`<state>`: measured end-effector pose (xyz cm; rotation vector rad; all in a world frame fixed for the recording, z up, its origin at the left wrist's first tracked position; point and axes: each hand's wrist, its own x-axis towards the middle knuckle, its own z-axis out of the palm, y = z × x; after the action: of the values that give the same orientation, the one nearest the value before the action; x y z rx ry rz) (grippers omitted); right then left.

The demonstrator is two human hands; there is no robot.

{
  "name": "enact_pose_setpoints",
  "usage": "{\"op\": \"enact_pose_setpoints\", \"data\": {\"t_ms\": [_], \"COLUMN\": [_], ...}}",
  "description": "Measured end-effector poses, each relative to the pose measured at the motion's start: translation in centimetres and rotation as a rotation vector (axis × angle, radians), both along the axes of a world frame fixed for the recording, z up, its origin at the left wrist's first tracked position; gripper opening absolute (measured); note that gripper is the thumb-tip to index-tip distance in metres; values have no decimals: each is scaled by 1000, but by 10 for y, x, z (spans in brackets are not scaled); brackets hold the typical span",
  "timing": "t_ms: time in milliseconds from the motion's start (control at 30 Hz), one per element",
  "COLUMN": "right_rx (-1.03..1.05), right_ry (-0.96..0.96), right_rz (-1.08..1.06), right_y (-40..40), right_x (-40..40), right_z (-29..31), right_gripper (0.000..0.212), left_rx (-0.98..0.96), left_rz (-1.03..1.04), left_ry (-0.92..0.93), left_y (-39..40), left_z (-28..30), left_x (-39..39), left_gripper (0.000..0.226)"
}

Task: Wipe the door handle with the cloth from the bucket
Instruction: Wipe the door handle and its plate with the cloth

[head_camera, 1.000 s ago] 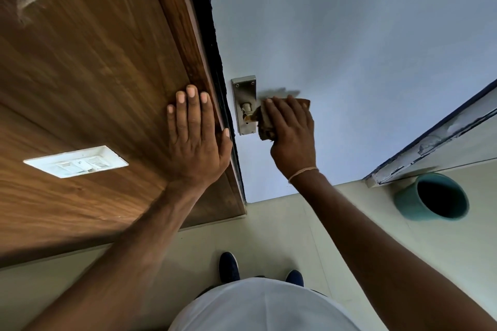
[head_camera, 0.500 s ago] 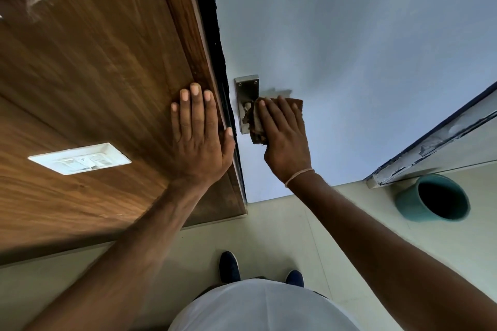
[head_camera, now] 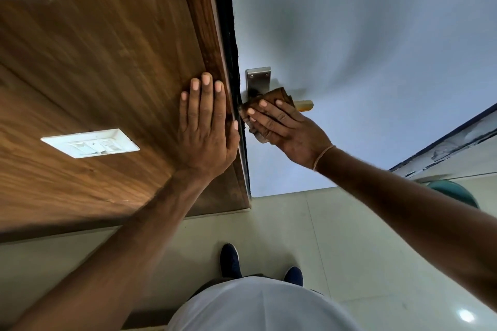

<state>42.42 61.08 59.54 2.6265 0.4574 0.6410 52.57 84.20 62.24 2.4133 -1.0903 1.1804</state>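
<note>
Door handle on white door, mostly covered. Left of it: switch plate, left hand flat, fingers spread on wood panel. Right hand presses brown cloth onto handle, fingers loosely extended. Bucket far right, half hidden by arm.

Person: white top; dark blue shoes; thin pale band on right wrist; both forearms bare, no sleeves visible.

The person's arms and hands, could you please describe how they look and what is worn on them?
Both forearms are bare, with no sleeves in view. The right hand has a thin, pale band around the wrist. The left hand wears nothing: no ring, watch or glove. The fingernails on both hands are short and unpainted.
</note>
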Motion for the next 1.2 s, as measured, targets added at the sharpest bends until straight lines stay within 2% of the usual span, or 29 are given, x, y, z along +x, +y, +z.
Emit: {"op": "enact_pose_setpoints", "data": {"t_ms": [167,367,500,600,800,967,1200], "right_rx": [-7,-57,-33,-19,-28,4,39], "right_ry": [-52,-39,-87,-67,-59,-44,-50], "right_rz": [63,109,136,122,78,57,47], "right_y": [7,-47,-14,-2,-62,-27,-68], "right_x": [9,-17,1,6,-31,-15,-43], "right_z": [-3,3,-2,-9,-10,-17,-9], "right_gripper": [55,56,50,51,54,51,46], "left_rx": [12,-12,-34,-31,-27,-54,-53], "left_rz": [-3,22,38,43,68,102,109], "left_ry": [-26,-45,-24,-11,-18,-8,21], "left_y": [4,1,-5,-7,-8,-15,-17], "left_z": [0,-1,-4,-5,-3,-3,-1], "left_x": [3,0,-1,-1,-5,-7,-12], "left_gripper": [87,88,94,93,87,83,82]}}
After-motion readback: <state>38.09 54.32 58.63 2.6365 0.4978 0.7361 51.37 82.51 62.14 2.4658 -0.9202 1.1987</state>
